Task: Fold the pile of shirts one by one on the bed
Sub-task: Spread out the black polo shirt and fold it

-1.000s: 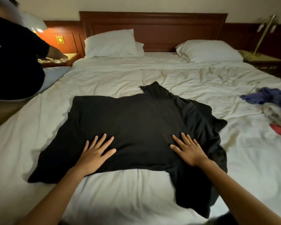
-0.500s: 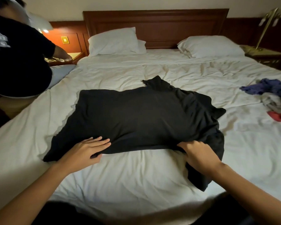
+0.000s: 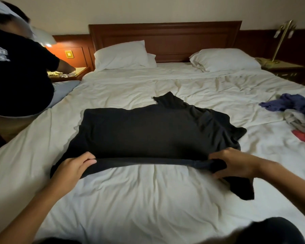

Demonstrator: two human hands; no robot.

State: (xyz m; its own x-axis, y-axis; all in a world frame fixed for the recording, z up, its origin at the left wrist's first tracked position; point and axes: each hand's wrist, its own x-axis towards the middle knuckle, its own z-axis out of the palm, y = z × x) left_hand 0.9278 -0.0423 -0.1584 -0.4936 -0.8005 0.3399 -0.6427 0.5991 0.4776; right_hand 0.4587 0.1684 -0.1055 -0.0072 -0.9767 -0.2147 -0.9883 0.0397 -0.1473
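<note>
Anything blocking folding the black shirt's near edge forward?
Nothing visible. The left hand and right hand grip the near edge of the black shirt; its top is bare. The crumpled pile of clothes lies apart on the white bedsheet, far right.

Bare sheet (image 3: 148, 199) near; clothes pile (image 3: 298, 113) rightward.

A bedroom: wide bed (image 3: 148, 199), pillows (image 3: 120, 54), headboard (image 3: 165, 36).
</note>
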